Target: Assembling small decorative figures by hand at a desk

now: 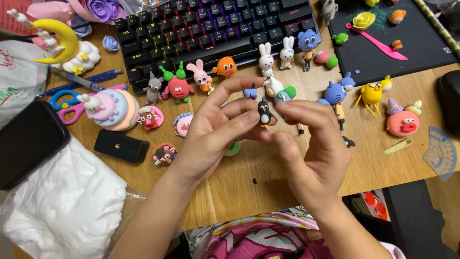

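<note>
A tiny black-and-white clay penguin [264, 112] with an orange beak is pinched between the fingertips of both hands above a wooden desk [239, 192]. My left hand [218, 129] grips it from the left with thumb and fingers. From the right, my right hand [311, 148] meets it, fingertips touching the figure's side. Small clay figures stand around the hands: a red strawberry-like one [178, 86], a pink rabbit [201, 76], an orange blob [225, 66], two white rabbits [266, 58], a blue cat [334, 93].
A black keyboard [206, 29] lies at the back, a black mat [388, 33] with a pink tool at back right. A block of white clay in plastic [62, 201], a dark phone [26, 141], scissors [67, 103] and a pink round figure [402, 122] lie about.
</note>
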